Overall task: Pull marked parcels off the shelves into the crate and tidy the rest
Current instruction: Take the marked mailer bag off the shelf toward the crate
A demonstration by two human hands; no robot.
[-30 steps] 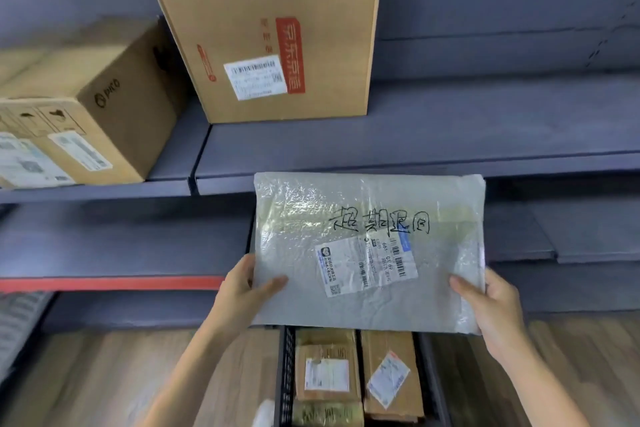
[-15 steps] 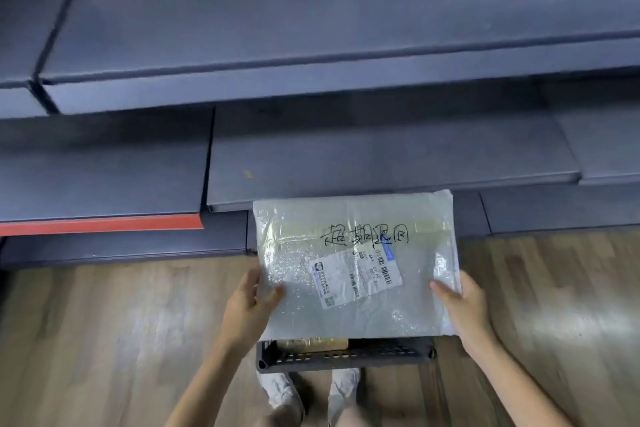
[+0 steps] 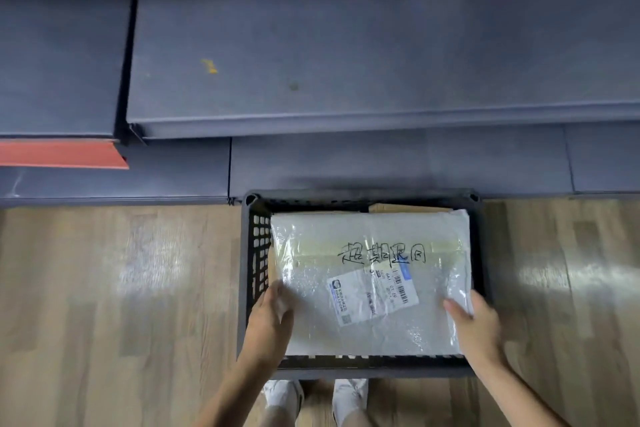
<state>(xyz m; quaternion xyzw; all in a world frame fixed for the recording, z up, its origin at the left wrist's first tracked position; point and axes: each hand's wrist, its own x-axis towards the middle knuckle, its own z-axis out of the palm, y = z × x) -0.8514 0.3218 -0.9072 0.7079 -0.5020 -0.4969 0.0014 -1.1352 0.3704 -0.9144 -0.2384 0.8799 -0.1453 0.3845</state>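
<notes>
A flat clear bubble-wrap parcel (image 3: 370,284) with black handwritten marking and a white shipping label lies inside the dark plastic crate (image 3: 254,253) on the floor, covering most of its opening. My left hand (image 3: 272,317) grips the parcel's lower left edge. My right hand (image 3: 476,322) grips its lower right edge. A strip of brown cardboard (image 3: 408,208) shows under the parcel at the crate's far side.
Dark grey shelves (image 3: 346,62) run across the upper view, with a low shelf base (image 3: 398,159) just behind the crate and a red edge strip (image 3: 59,154) at the left. Wooden floor (image 3: 121,305) surrounds the crate. My white shoes (image 3: 311,395) stand at its near side.
Both hands carried the parcel down from shelf height into the crate. The view tilted downward, so the cardboard boxes on the upper shelf left the frame.
</notes>
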